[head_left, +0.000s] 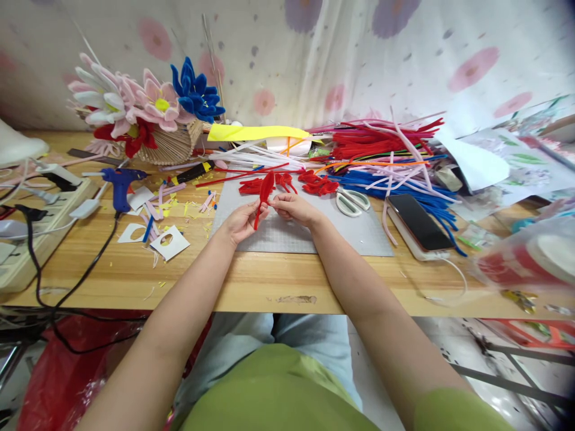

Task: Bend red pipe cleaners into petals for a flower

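A red pipe-cleaner petal (266,187) stands upright between the fingers of my left hand (244,222), its stem pointing down past the fingertips. My right hand (294,208) pinches close beside it, fingertips near the petal's lower end; what they grip, if anything, is too small to make out. Behind the hands, more red petals (320,183) lie in small heaps on the grey cutting mat (287,236). White-handled scissors (353,202) rest at the mat's right edge.
Bundles of red pipe cleaners (381,142) and blue ones (386,184) lie at the back right, behind a phone (420,221). A blue glue gun (121,182), paper scraps and a power strip (49,233) occupy the left. Fuzzy flowers (162,105) stand behind; a cup (530,257) sits right.
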The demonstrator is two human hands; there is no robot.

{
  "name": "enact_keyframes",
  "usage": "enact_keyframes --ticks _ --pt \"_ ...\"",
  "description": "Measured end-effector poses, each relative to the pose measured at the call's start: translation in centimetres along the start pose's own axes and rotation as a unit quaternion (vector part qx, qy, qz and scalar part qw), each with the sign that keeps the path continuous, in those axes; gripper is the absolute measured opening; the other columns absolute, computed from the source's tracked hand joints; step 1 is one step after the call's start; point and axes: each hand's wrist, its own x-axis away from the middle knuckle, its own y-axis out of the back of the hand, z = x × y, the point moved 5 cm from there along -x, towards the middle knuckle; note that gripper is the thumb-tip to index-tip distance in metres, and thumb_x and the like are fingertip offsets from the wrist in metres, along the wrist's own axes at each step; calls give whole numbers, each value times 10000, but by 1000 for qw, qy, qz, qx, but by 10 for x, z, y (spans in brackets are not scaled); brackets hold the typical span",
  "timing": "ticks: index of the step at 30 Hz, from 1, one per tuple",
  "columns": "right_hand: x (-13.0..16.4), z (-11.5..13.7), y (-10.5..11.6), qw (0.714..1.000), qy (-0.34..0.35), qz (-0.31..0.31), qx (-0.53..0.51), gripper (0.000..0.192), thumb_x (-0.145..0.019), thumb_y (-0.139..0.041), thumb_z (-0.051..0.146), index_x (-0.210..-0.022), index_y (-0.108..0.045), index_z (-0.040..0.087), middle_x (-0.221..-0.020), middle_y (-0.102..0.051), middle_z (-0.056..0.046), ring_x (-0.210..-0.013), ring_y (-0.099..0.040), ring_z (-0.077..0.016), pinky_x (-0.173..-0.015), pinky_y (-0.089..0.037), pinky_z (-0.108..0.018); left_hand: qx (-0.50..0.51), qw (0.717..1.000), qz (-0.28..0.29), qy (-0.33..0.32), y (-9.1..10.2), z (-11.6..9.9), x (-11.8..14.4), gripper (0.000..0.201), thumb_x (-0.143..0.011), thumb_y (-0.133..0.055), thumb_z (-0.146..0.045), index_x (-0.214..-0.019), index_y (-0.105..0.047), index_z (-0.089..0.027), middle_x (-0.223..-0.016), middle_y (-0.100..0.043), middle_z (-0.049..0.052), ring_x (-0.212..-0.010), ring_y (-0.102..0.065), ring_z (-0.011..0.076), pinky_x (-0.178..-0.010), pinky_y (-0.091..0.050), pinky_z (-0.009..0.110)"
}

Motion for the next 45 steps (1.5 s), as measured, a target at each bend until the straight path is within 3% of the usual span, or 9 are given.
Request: enact_keyframes --ticks 6,17,25,31,34,39,45 --pt "-1 -2 2 999 11 -11 -32 382 -660 -691 416 -589 -395 186 -412 -313 105 -367 -218 -23 -385 -119 -194 12 1000 -27 8 0 2 1 186 -885 -424 -62 -814 -593 -89 -612 -574 3 -539 -576 30 -564 -532 108" --pt "-2 -1 2 998 49 -17 35 405 -696 -647 424 -550 -358 181 -434 -279 100 -399 -199 -24 -411 -105 -209 109 992 -51 39 -1 5 4 209 -896 -394 -85 -815 -585 -70 -615 -537 22 -560 -555 43 -529 -515 86" --pt "0 3 -1 996 48 -20 66 402 -689 -648 412 -550 -352 179 -446 -293 96 -416 -204 -23 -418 -108 -210 128 988 -77 28 2 5 -2 202 -880 -405 -61 -832 -600 -72 -612 -538 25 -564 -557 48 -540 -519 90" --pt "1 -3 -1 998 18 0 61 416 -703 -639 460 -573 -356 184 -450 -290 102 -390 -198 -19 -392 -114 -202 -17 997 -55 -52 9 -2 -6 238 -866 -452 -60 -674 -592 -69 -594 -562 18 -539 -560 38 -595 -542 125" --pt "1 -3 1 995 15 -8 97 401 -709 -631 501 -603 -434 169 -479 -371 80 -405 -280 -28 -387 -181 -197 -111 990 -28 -86 10 -6 -5 193 -837 -509 -59 -684 -625 -73 -585 -570 4 -536 -558 37 -593 -540 132" --pt "-2 4 8 988 59 -114 80 411 -643 -682 497 -836 -562 155 -580 -466 66 -478 -360 -45 -413 -255 -192 -191 980 -22 -54 9 -2 -4 116 -779 -598 -69 -673 -644 -75 -584 -591 12 -542 -563 50 -588 -536 152" --pt "-9 2 4 987 72 -138 25 411 -540 -735 472 -692 -519 158 -512 -455 72 -445 -337 -41 -431 -228 -211 -209 977 -11 -29 8 3 -4 133 -809 -607 -185 -745 -658 -80 -636 -621 30 -581 -589 71 -609 -547 201"
